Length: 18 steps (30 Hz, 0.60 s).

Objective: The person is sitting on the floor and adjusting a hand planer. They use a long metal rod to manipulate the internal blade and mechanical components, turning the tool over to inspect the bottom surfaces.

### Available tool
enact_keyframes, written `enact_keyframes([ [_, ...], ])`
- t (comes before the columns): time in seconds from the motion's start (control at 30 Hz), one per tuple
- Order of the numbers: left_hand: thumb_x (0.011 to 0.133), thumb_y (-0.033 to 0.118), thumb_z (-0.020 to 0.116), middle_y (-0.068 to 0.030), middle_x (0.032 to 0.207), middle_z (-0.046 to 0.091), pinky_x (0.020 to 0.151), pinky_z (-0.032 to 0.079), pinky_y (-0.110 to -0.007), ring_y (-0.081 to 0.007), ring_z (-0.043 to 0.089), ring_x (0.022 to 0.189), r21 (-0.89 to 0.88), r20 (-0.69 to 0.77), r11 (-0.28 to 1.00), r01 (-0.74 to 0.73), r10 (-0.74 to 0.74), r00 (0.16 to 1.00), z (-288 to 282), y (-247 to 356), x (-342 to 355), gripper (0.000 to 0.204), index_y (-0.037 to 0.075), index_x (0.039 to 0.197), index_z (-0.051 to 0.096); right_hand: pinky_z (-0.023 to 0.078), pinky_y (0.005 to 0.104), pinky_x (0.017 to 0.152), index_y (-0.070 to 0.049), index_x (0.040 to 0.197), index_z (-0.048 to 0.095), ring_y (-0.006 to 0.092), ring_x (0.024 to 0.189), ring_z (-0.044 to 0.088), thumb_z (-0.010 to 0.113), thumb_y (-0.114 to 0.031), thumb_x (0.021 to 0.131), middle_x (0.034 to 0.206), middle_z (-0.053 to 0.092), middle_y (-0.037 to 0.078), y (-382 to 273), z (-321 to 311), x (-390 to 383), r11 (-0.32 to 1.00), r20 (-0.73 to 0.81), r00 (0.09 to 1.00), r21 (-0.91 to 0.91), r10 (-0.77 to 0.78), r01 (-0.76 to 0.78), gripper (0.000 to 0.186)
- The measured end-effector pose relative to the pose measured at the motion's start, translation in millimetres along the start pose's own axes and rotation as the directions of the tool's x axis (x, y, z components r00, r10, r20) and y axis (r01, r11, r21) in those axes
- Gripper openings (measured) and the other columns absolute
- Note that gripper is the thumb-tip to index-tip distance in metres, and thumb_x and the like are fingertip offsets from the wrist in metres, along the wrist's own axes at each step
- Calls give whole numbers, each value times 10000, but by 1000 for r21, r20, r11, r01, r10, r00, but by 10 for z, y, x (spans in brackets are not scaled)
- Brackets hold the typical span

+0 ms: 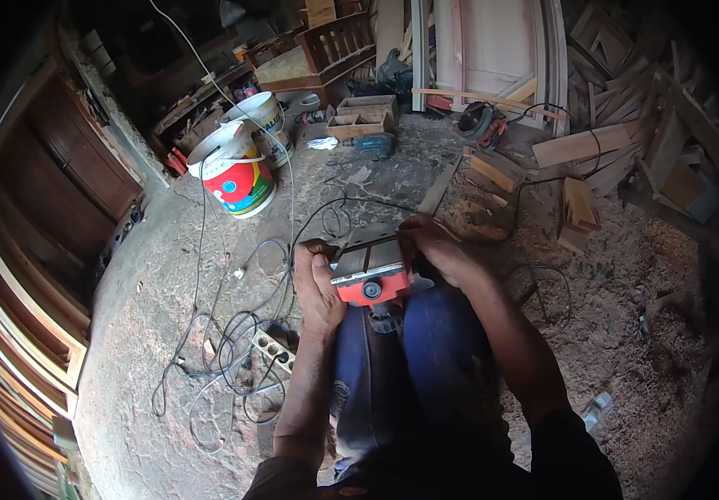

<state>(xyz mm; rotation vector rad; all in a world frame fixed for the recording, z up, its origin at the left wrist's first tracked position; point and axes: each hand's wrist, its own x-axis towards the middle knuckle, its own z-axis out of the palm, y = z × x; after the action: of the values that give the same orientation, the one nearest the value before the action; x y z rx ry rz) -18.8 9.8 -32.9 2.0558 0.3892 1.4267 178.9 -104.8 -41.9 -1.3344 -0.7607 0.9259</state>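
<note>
Blue trousers [451, 342] fill the lower middle, and just above the knees the left hand [319, 292] and right hand [439, 250] hold a red planer [368, 292] by its sides, metal sole upward. Rough grey floor [139, 358] spreads around, covered with wood shavings [651, 400] on the right. Tangled cables lie left of the legs beside a power strip [273, 348]. Farther back stand two buckets [237, 183]; a brown door [68, 158] and wooden frames [22, 317] line the left, offcuts [618, 100] the right.

red and grey planer [371, 268], blue trousers [444, 342], white power strip [269, 347]
</note>
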Motion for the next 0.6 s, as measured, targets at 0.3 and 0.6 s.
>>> enact_keyframes([
  [0.3, 1066, 342, 352, -108, 862, 558, 767, 439, -340, -203, 541, 818, -13, -10, 1000, -4, 4, 1000, 16, -9, -6, 419, -10, 954, 551, 469, 308, 898, 27, 1289, 515, 153, 976, 592, 516, -200, 1003, 1049, 630, 85, 27, -19, 14, 1000, 18, 1000, 9, 8, -8, 366],
  [0.6, 1062, 217, 397, -163, 900, 579, 760, 468, -395, -306, 585, 812, -1, -5, 1000, -11, 11, 1000, -4, -11, -19, 292, -14, 992, 561, 470, 294, 832, -23, 1187, 554, 124, 926, 569, 512, -239, 1000, 990, 600, 41, -4, -17, -30, 1000, 11, 1000, 30, 0, 0, 289],
])
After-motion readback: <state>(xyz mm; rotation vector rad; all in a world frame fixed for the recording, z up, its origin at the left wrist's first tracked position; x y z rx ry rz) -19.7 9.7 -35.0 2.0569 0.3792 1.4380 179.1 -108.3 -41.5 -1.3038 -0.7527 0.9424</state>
